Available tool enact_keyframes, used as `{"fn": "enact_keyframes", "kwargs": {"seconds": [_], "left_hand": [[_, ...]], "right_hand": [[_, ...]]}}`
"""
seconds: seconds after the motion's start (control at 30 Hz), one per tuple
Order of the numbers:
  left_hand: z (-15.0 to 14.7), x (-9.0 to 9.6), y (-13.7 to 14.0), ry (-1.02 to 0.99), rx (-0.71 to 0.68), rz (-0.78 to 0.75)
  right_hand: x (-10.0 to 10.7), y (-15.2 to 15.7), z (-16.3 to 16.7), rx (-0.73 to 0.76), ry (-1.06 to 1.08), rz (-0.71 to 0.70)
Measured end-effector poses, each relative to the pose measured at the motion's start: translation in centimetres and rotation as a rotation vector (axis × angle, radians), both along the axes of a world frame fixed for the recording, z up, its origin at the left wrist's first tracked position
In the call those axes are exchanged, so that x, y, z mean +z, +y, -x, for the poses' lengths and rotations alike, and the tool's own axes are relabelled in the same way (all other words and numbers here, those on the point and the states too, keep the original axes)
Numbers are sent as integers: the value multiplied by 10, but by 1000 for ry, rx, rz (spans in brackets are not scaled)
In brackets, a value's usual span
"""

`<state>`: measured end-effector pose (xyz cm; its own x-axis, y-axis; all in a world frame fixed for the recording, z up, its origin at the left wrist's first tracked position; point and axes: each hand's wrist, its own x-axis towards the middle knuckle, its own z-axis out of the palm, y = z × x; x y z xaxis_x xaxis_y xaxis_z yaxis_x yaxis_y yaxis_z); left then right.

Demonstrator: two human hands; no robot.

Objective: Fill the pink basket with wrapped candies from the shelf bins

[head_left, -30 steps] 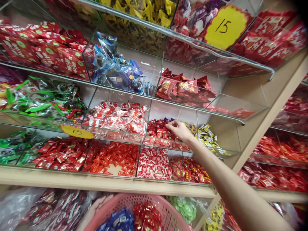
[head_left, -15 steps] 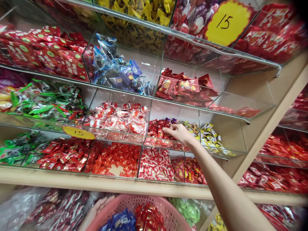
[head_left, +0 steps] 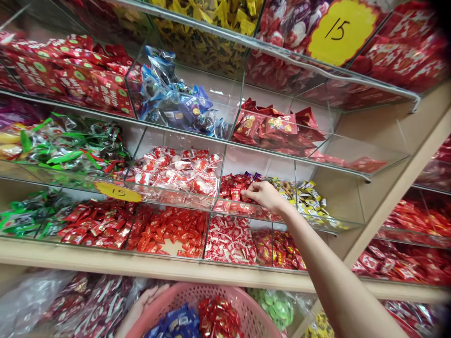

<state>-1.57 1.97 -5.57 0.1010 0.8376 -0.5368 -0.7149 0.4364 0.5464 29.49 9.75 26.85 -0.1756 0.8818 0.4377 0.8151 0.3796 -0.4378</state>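
My right hand point(head_left: 264, 196) reaches over the clear front panel of a shelf bin. Its fingers are drawn together in a pinch at the red-wrapped candies point(head_left: 234, 188); what lies between the fingertips is mostly hidden. Down at the bottom, my left hand point(head_left: 150, 299) lies along the outer left side of a pink basket point(head_left: 183, 293), supporting it with fingers stretched by the rim. Inside the basket are blue-wrapped sweets point(head_left: 176, 321) on the left and shiny red-wrapped sweets point(head_left: 220, 317) on the right.
Clear dividers point(head_left: 207, 234) split the tiered shelves into bins. Yellow-wrapped candies point(head_left: 312, 199) sit right of my right hand, white-and-red ones point(head_left: 179, 169) to its left. A wooden ledge point(head_left: 158, 265) runs above the basket. A yellow price tag point(head_left: 341, 30) hangs upper right.
The view has shifted slightly, so the shelves sit a little further right. My right hand stays at the same bin with its fingers slightly more curled. The basket and left hand look nearly unchanged.
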Motion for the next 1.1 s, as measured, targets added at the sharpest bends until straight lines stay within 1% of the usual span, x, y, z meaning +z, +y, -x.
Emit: {"fn": "enact_keyframes", "kwargs": {"seconds": [0.07,0.17,0.33,0.4,0.47,0.57,0.67,0.77,0.87,0.93,1.0,1.1], "left_hand": [[4,-8,5,-25,-19,11],[7,-15,10,-51,-53,45],[6,-19,10,-22,-63,-12],[6,-20,9,-3,-71,-12],[5,-19,9,-18,-85,-2],[3,-11,8,-66,-85,13],[-1,0,5,-105,-21,67],[-5,4,3,-55,31,58],[-4,0,3,18,13,2],[-3,-3,3,14,10,0],[-2,-4,3,2,12,4],[-1,1,1,-10,-3,17]], "right_hand": [[-1,2,-2,10,59,-45],[-2,4,-5,53,140,-93],[2,0,-4,116,287,-13],[3,-3,-2,125,297,-6],[6,-6,2,136,279,7],[10,-9,8,126,285,67],[13,-7,14,97,291,97],[12,-2,20,12,167,74],[12,1,24,-94,-44,-19],[14,0,28,-145,-166,-65],[17,-2,33,-176,-251,-73],[21,-5,41,-183,-333,-42]]}}
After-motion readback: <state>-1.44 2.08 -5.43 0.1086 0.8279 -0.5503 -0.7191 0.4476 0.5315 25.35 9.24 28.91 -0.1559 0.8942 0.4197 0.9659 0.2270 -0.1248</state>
